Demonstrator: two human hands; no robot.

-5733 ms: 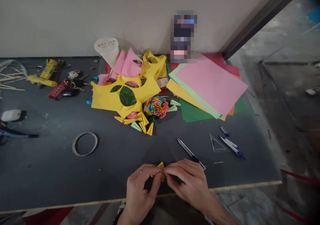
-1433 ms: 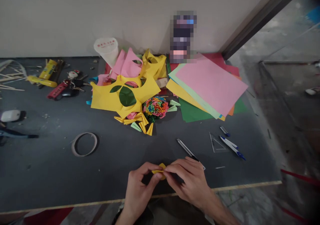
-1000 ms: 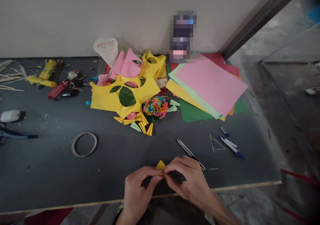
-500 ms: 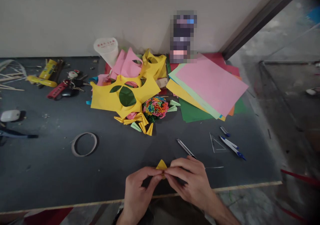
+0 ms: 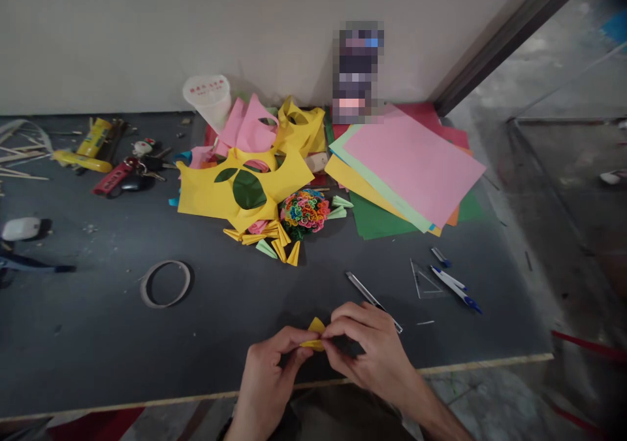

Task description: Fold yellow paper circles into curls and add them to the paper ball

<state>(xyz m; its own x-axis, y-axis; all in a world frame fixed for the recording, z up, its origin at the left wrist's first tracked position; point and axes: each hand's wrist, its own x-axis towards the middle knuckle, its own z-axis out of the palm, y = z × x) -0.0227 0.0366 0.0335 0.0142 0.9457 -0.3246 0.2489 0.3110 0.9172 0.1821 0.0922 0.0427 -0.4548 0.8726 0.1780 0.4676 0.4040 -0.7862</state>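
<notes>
Between my hands, close to the table's front edge, is a small folded piece of yellow paper [image 5: 317, 325]. My left hand [image 5: 272, 369] pinches its left side with thumb and forefinger. My right hand [image 5: 369, 346] pinches it from the right, fingers closed on the paper. Parts of the folds are hidden by my fingertips. Just beyond my right hand lies a utility knife [image 5: 365, 291]. Farther back, several folded yellow paper pieces [image 5: 279, 235] lie beside a ball of colourful rolled-paper flowers [image 5: 306, 211].
Cut yellow paper [image 5: 200, 189] and a stack of coloured sheets [image 5: 416, 160] lie at the back, near a white cup [image 5: 209, 100]. A tape roll [image 5: 143, 287] is at left, with keys [image 5: 147, 164] beyond. A set square [image 5: 422, 284] and a compass [image 5: 455, 287] lie at right.
The yellow paper has been turned and its folds now spread more to the left. My right hand has shifted slightly, uncovering more of the knife's near end.
</notes>
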